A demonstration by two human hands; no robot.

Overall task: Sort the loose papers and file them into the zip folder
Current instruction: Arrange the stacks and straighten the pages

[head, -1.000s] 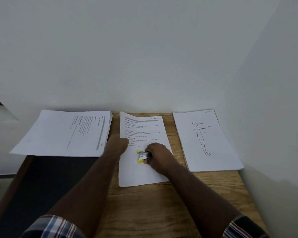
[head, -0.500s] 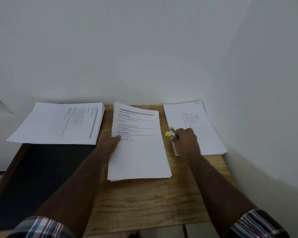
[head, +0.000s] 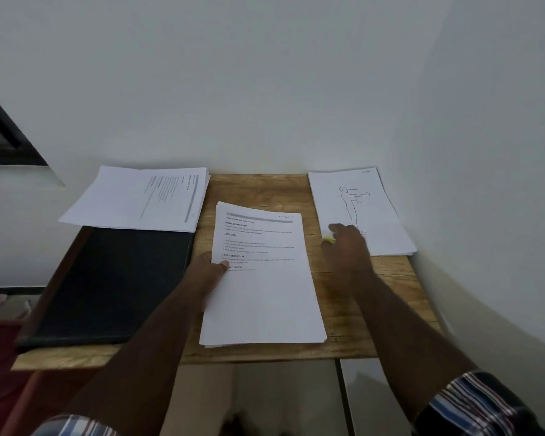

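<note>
Lying flat at the tabletop's centre, a stack of white printed text sheets (head: pixel 261 278) was seen square to the near edge. The left hand (head: pixel 209 272) was placed at the stack's left edge, thumb laid on top of the page beside the printed lines, fingers tucked under or behind the edge; so the stack was pinched lightly in that grip. The right hand (head: pixel 346 247) was blurred, resting at the near left corner of a second white pile topped by a sheet with a line drawing of a standing figure (head: pixel 359 209), at the right side against the wall. A small yellow object (head: pixel 328 239) was seen at the fingertips of that hand; whether it was gripped or merely touched could not be told. A third pile of white printed sheets turned sideways (head: pixel 139 196) was lying at the far left, overhanging the far edge of a flat dark rectangular folder (head: pixel 114 284), which was lying on the left part of the wooden tabletop (head: pixel 258 190). Striped plaid sleeves (head: pixel 472 404) were visible at both wrists. White walls (head: pixel 265 89) were closing in the tabletop at the back and right.
</note>
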